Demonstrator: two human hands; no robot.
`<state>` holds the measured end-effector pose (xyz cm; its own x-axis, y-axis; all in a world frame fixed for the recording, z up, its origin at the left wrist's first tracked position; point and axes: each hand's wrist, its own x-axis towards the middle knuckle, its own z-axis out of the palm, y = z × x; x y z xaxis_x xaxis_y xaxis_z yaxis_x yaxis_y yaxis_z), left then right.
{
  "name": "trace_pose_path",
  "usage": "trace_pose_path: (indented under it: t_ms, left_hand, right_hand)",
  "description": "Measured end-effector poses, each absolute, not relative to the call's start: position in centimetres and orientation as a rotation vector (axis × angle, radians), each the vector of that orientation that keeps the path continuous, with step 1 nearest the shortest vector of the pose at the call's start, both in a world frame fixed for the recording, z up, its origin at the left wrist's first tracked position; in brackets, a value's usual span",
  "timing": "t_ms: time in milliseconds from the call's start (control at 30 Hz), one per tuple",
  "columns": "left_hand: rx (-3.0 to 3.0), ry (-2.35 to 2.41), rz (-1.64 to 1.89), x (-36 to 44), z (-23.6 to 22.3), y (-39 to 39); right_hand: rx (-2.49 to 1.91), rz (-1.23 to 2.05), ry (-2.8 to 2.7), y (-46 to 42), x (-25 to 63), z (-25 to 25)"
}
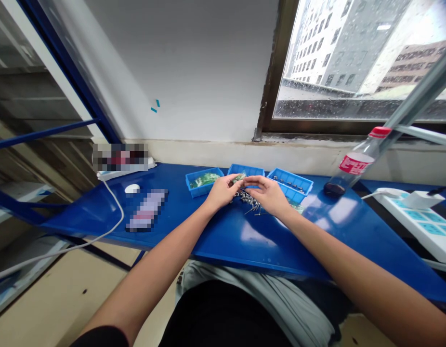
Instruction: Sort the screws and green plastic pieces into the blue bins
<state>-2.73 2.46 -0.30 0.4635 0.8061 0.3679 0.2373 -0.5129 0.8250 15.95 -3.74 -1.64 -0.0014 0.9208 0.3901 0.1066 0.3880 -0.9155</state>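
My left hand point(222, 192) is closed in a pinch on a small clear plastic bag point(239, 178) with a green tint. Beside it, my right hand point(269, 193) has its fingertips drawn together at the bag's right side; what they grip is too small to make out. Under and between both hands lies a pile of small metal screw-like parts point(251, 202). Three blue bins stand behind: the left bin point(199, 194) holds green-tinted bags, the middle bin point(246, 167) is partly covered by my hands, and the right bin point(294, 194) holds small dark parts.
On the blue table point(230, 241), a cola bottle point(355, 164) stands at the right, near a white power strip point(420, 217). Another green-tinted bag point(297, 207) lies by my right wrist. At the left are a white round object point(132, 189), a blurred-out flat object point(147, 210) and a white cable point(118, 207).
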Motion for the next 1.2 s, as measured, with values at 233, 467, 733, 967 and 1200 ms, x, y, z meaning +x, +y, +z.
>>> trace_pose_path:
  t_ms: [233, 467, 733, 967, 1200]
  left_hand:
    - [2.444, 0.983, 1.274, -4.9, 1.2, 3.0]
    - [2.563, 1.637, 1.067, -6.6, 0.4, 4.4]
    - [2.627, 1.693, 1.090, -6.1, 1.1, 3.2]
    - [2.626, 0.856, 1.287, -4.1, 0.9, 2.0]
    - [2.613, 0.651, 1.093, -2.8, -0.3, 1.5]
  right_hand:
    - [-1.179, 0.405, -1.628, -3.8, 16.6, -1.9]
    - [-1.137, 0.141, -2.000, -3.4, 17.2, -2.7]
    - [-1.088, 0.073, -2.273, -2.9, 17.4, -3.6]
    - [-1.156, 0.023, -2.275, -2.8, 17.2, -3.6]
    - [-1.105, -0.053, -2.377, -3.0, 17.0, -3.0]
